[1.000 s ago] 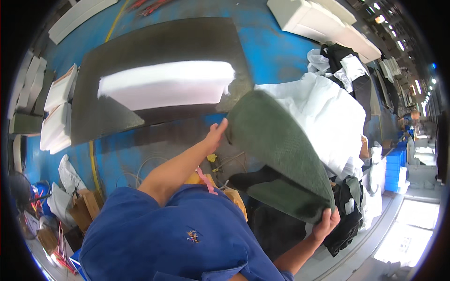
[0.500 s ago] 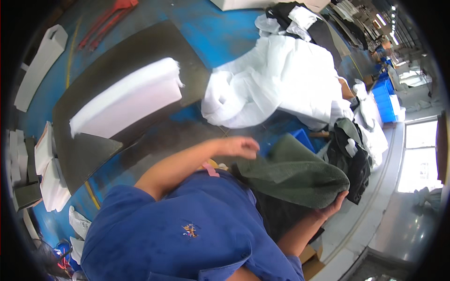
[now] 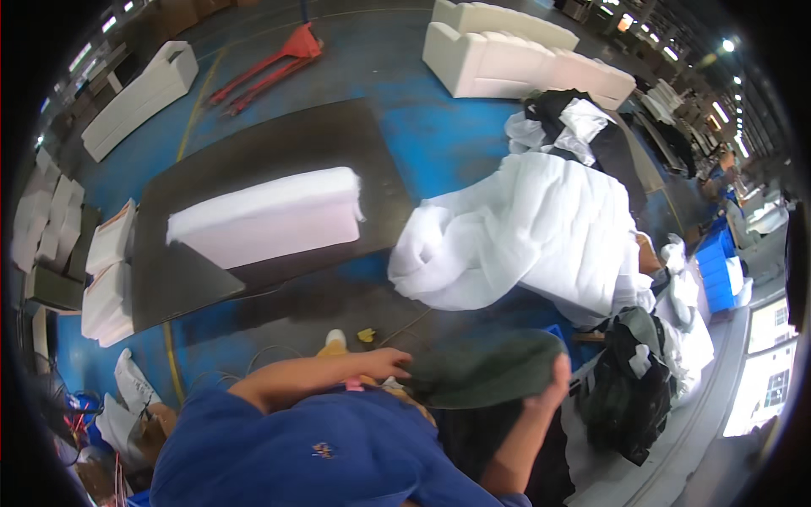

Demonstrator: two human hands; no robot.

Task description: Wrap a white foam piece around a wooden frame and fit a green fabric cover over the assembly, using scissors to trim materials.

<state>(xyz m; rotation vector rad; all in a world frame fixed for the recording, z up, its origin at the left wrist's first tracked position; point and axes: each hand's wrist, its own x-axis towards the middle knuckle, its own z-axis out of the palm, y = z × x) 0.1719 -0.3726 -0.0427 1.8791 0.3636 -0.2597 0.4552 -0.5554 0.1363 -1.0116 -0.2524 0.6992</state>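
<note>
Now my left hand [image 3: 390, 364], clear of the dark green, soft, curved fabric piece [image 3: 486, 368] moments ago, is back at its left end, half-curled, grip unclear; right hand [image 3: 549, 389] clasps its right edge. Piece spans both, near my waist.

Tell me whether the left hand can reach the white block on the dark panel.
Probably not from here: the left hand is at the left end of the green cloth, and floor lies between it and the dark panel. The white block has an uncovered top.
</note>
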